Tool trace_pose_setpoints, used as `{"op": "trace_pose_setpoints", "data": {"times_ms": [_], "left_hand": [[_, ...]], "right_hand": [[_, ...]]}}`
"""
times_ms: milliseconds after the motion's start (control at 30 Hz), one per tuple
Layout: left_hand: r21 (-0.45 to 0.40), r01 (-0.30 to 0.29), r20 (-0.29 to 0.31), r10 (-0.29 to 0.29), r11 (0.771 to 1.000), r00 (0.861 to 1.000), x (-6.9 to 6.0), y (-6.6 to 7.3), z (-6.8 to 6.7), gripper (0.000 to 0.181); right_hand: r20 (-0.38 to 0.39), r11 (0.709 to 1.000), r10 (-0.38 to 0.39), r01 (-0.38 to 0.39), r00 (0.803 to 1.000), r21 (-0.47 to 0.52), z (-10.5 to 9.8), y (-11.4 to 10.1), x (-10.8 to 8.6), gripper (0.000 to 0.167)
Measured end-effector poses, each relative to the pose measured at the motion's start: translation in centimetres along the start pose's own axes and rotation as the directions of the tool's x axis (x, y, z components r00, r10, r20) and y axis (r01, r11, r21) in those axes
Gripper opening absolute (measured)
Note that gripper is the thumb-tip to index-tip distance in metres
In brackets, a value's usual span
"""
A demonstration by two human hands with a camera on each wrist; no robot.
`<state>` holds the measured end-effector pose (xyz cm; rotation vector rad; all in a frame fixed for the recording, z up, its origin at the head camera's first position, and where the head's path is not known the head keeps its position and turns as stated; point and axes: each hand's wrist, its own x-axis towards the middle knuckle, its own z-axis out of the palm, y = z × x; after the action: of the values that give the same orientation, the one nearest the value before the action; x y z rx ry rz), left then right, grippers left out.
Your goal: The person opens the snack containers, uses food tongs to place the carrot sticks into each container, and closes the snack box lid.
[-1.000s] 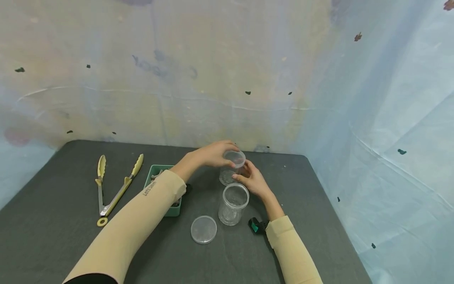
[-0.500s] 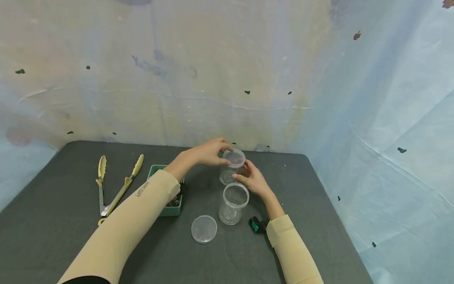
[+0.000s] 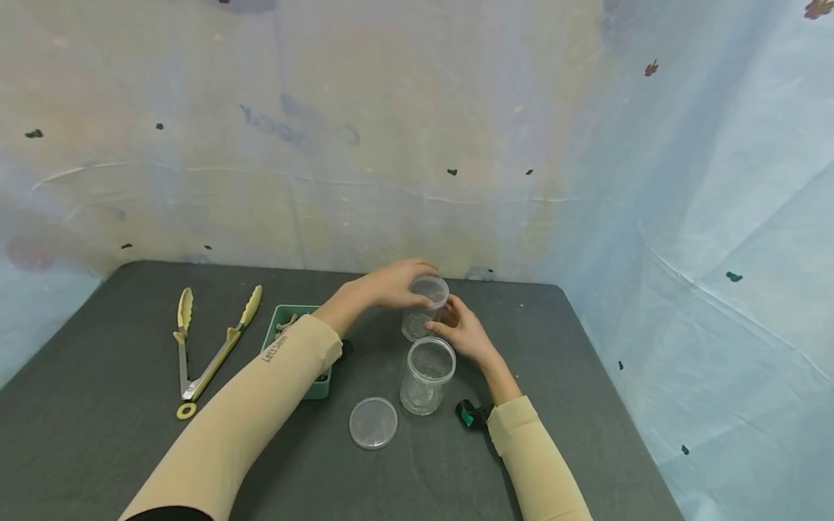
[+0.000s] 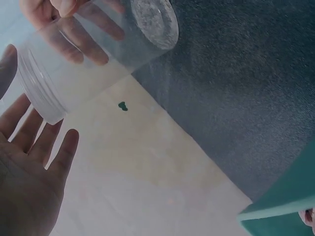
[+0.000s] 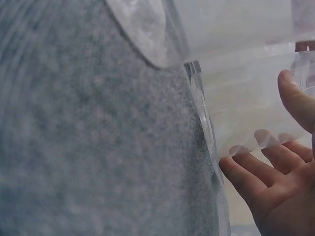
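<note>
The far clear jar stands upright with a clear lid on its top. My left hand has its thumb and fingers around the lid's edge; in the left wrist view that hand spans the rim of the jar. Round the jar's right side, my right hand holds the wall with thumb and fingers, and in the right wrist view the hand curves about the clear wall. Just nearer stands a second clear jar, uncovered. A loose clear lid lies left of it.
Yellow-tipped tongs lie spread at the left. A green basket with small items is partly hidden under my left forearm. Near my right wrist is a small black and green object. A pale curtain hangs behind the dark table.
My left hand drew slightly back to the left from the lid, then came in around it again. My right hand and the jars keep their places.
</note>
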<state>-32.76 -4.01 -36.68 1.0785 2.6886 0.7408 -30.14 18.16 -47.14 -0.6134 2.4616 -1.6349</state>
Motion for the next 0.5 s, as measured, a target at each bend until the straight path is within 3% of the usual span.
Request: {"op": "trace_pose_setpoints", "data": {"times_ms": [300, 500], "left_hand": [[0.038, -0.028, 0.005, 0.028, 0.999, 1.000, -0.09, 0.09, 0.04, 0.053], [0.038, -0.008, 0.015, 0.007, 0.999, 1.000, -0.49, -0.16, -0.30, 0.052]], "right_hand": [[-0.004, 1.000, 0.017, -0.017, 1.000, -0.007, 0.01, -0.06, 0.04, 0.075], [-0.007, 1.000, 0.020, -0.020, 1.000, -0.017, 0.03, -0.05, 0.08, 0.075]]}}
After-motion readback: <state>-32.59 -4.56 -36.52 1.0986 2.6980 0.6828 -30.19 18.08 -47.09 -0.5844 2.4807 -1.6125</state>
